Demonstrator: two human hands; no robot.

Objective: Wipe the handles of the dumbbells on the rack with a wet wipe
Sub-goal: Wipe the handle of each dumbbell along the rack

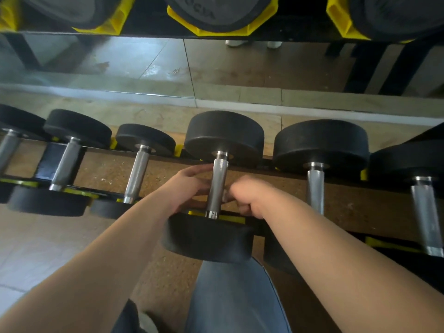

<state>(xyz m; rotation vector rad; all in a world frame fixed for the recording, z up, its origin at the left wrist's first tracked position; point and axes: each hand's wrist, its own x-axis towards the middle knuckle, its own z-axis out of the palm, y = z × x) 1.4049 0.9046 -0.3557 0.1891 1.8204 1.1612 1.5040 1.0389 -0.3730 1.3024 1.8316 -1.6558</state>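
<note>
Reaching down with both bare arms, I am working on the middle dumbbell (217,186) in the row on the lower rack (283,175). It lies with its steel handle (217,181) running from twelve o'clock to six o'clock, one black rubber head far from me and the other close to my knee (236,299). That leaves the whole handle bare between the rack's two rails, easy to get at from both sides, which I judge is why I have come at it from either flank.

My left hand (189,186) sits at nine o'clock of the handle, loosely open, fingers stretched forward and their tips touching the upper part of the bar. It grips nothing; it seems only to steady the bar.

My right hand (249,198) sits at three o'clock, curled into a loose fist pressed against the lower half of the handle. A small pale scrap shows between the knuckles and the steel; I take it for the wet wipe (225,195), bunched in this hand, though it is too small to be sure.

More dumbbells lie parallel at nine and three o'clock, their handles (138,174) untouched by me right now. Heavier ones in yellow cradles (115,20) sit on the shelf at twelve o'clock.
</note>
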